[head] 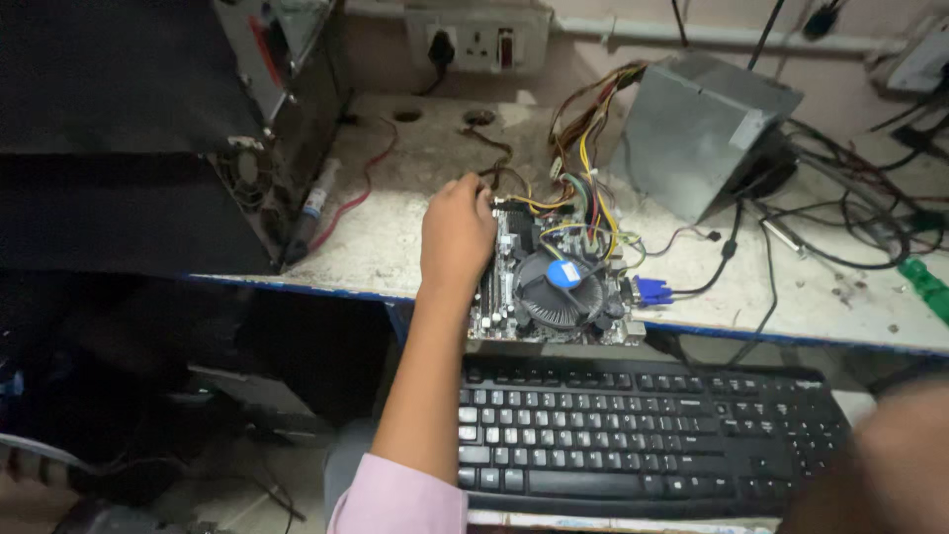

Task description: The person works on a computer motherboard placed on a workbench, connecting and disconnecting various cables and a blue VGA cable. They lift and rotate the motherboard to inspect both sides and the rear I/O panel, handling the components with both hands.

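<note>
black fills the far left: a dark computer case (119, 138) stands on the pale worn bench (395, 237), its open side showing a small fan, and a syringe-like tube (314, 203) lies beside it with a red wire curling past. on the wall behind sits a socket plate (477, 40) with a plug in it.

next comes the left hand (457, 232), reached forward from a pink sleeve (400, 499), knuckles up, fingers curled down at the upper left corner of the motherboard (554, 287). the fingertips are hidden behind the hand, so i cannot tell whether they pinch anything or only press on the board's edge. the motherboard lies flat at the front edge of the bench, just beyond the keyboard, with a round cooler fan (560, 292) with a blue sticker at its centre, and a blue connector (652, 290) at its right side.

yellow, red and black wires (583, 148) run from the board up to a grey metal power supply box (702, 129) standing tilted behind it. black cables tangle across the bench to the right, and a green tool handle (927, 287) lies near the edge.

below, a black keyboard (643, 435) rests close to the viewer. at the lower right corner a blurred brown shape (880, 465) overlaps it, likely the right hand; its fingers cannot be made out.
</note>
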